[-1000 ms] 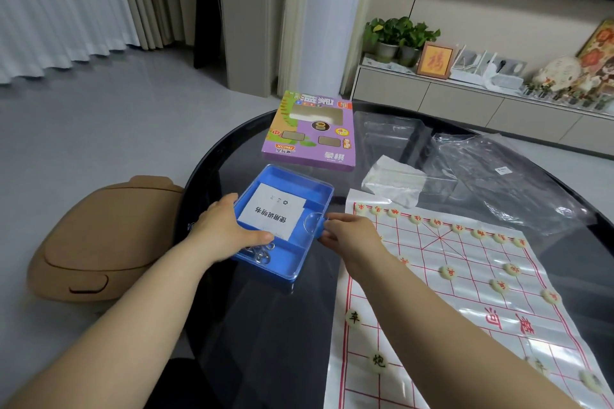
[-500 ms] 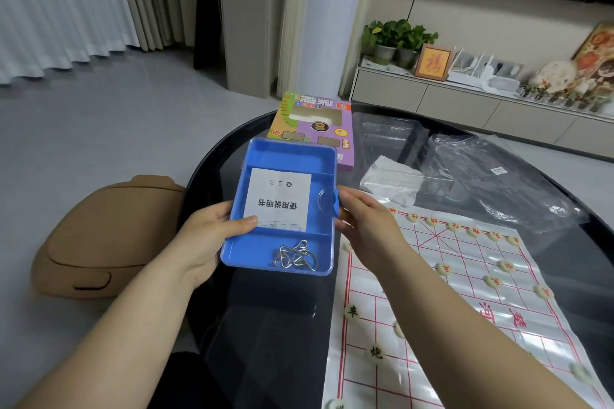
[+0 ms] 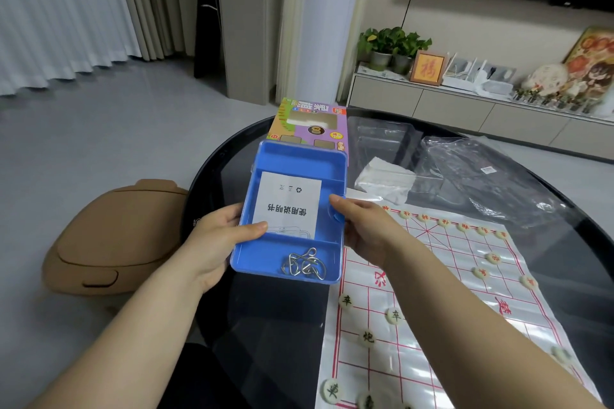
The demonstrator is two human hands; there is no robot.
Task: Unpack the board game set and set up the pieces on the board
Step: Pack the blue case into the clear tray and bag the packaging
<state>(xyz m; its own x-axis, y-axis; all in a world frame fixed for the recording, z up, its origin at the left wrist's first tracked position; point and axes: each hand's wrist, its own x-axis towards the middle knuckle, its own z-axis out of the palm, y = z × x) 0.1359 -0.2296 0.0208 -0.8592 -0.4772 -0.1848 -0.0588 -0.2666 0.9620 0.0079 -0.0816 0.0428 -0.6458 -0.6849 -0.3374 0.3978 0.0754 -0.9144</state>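
Tray point(image 3: 300, 156) w/ leaflet point(image 3: 287, 206) + wire puzzle point(image 3: 304, 265) held over tabletop point(image 3: 265, 325), left of board point(image 3: 448, 279), fingers of left hand point(image 3: 212, 242) and right hand point(image 3: 365, 229) clasping opposite rims. Unpacking step, prob.; next: park tray level, clear of pieces point(image 3: 395, 315).

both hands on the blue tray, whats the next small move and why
Probably set the blue tray down on the dark table left of the board: the left hand and right hand both grip it, and it shows only a leaflet and a wire puzzle, no game pieces.
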